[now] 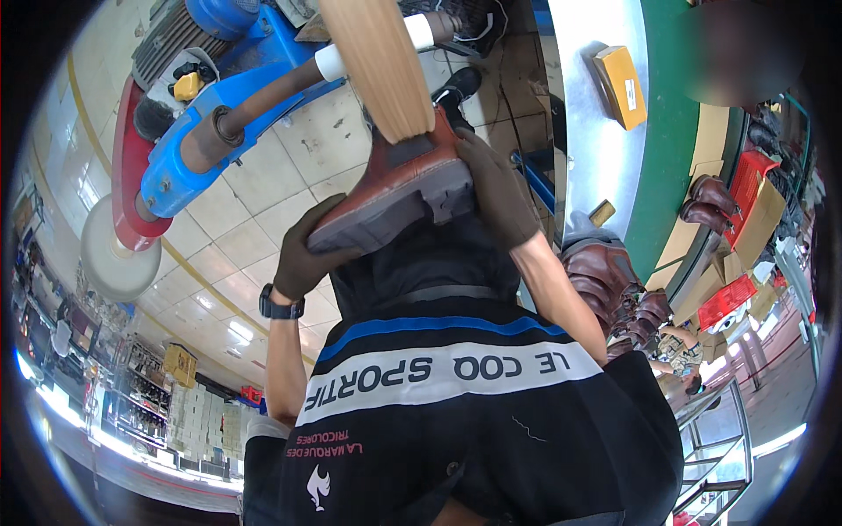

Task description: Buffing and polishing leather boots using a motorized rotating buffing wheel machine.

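1. We are holding a brown ankle boot (399,180) up against the tan buffing wheel (379,66) at the top centre of the frame; the wheel's rim meets the boot at its ankle opening, so the step in hand looks like buffing the upper.
2. Our left hand (303,250), in a dark glove, is curled shut around the toe end of the boot, fingers wrapped under the sole, with a black watch (281,308) on the wrist just below it.
3. Our right hand (495,188), gloved too, is closed around the heel end, the palm pressed to the back of the boot beside the dark heel block.
4. The boot sits tilted, toe lower left and heel upper right, sole facing down toward us, in the middle of the frame above our dark shirt.
5. The wheel turns on a shaft from a blue machine (206,131) in the upper left.
6. Next, we judge, the boot needs turning in both hands to bring fresh leather to the wheel, with steady, light pressure.
7. More brown boots (605,276) stand at centre right beside a green-edged table (671,131).
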Motion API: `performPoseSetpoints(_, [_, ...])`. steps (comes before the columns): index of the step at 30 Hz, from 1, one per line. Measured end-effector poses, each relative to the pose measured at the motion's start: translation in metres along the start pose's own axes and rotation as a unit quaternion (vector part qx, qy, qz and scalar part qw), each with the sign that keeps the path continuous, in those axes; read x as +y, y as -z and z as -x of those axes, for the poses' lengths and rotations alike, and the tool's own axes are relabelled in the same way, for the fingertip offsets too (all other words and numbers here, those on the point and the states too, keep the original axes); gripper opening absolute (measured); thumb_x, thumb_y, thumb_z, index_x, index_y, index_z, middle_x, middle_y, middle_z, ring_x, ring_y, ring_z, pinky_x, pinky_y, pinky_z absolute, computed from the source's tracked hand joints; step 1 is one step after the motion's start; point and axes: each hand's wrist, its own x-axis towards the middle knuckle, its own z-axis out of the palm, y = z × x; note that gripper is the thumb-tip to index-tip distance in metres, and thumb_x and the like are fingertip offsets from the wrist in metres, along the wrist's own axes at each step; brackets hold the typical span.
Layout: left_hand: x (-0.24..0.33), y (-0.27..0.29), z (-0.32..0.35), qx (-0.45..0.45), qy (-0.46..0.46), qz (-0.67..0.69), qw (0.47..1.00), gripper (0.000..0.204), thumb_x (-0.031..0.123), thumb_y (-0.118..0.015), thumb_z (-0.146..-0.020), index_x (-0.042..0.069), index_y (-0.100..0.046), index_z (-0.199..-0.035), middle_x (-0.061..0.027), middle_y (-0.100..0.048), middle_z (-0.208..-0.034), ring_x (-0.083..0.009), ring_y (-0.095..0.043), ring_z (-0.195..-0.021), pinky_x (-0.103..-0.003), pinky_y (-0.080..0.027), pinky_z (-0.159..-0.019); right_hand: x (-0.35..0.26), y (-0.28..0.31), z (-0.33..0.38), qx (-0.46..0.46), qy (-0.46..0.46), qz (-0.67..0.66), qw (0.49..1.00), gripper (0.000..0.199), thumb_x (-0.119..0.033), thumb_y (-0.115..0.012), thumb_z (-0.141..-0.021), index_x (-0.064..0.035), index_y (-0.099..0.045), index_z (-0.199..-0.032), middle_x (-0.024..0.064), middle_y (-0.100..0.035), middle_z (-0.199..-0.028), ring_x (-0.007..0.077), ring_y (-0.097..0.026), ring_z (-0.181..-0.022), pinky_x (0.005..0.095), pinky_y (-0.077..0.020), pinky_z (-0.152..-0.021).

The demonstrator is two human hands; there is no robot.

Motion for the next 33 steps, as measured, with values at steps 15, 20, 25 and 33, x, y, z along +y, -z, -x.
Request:
performPoseSetpoints(15, [0.008,0.0,0.005,-0.017,0.017,-0.01,1.0,0.071,0.012,-0.083,-0.057,0.002,-0.053,-0.121,-0.0131,-0.06,-0.113,-0.021,-0.057,-0.103,-0.033,-0.045,-0.09,-0.019,0.007,0.008,-0.003,0.036,0.07,0.997,0.047,-0.025,-0.045,-0.09,0.0084,-0.045,-0.123,0.0182,-0.054,-0.12,0.0249,-0.051,-0.111,0.0302,-0.0358,-0.096])
performPoseSetpoints(20, [0.02,-0.007,-0.023,-0.056,0.001,-0.038,0.998,0.067,0.014,-0.079,-0.062,0.002,-0.052,-0.122,-0.0131,-0.059,-0.114,-0.0203,-0.057,-0.104,-0.032,-0.044,-0.09,0.029,0.013,-0.009,0.018,-0.238,-0.314,0.919,0.03,-0.025,-0.041,-0.092,-0.0015,-0.055,-0.106,0.0086,-0.058,-0.097,0.0171,-0.056,-0.091,0.0301,-0.0437,-0.08])
performPoseSetpoints(25, [0.039,0.004,-0.047,-0.085,0.039,0.009,0.996,0.065,0.014,-0.079,-0.063,0.003,-0.052,-0.122,-0.0128,-0.06,-0.113,-0.0191,-0.058,-0.102,-0.032,-0.045,-0.089,0.017,0.021,-0.02,0.014,-0.25,-0.337,0.908,0.03,-0.026,-0.046,-0.091,-0.0047,-0.056,-0.109,0.0049,-0.059,-0.098,0.0121,-0.057,-0.087,0.027,-0.0457,-0.075])
performPoseSetpoints(33, [0.038,0.001,-0.058,-0.108,-0.044,-0.061,0.991,0.06,0.015,-0.077,-0.065,0.004,-0.054,-0.119,-0.012,-0.062,-0.109,-0.0203,-0.059,-0.099,-0.031,-0.046,-0.089,0.019,0.022,-0.002,0.055,-0.285,-0.416,0.862,0.034,-0.026,-0.047,-0.091,-0.0023,-0.053,-0.114,0.008,-0.06,-0.102,0.0154,-0.059,-0.091,0.0306,-0.0468,-0.079])
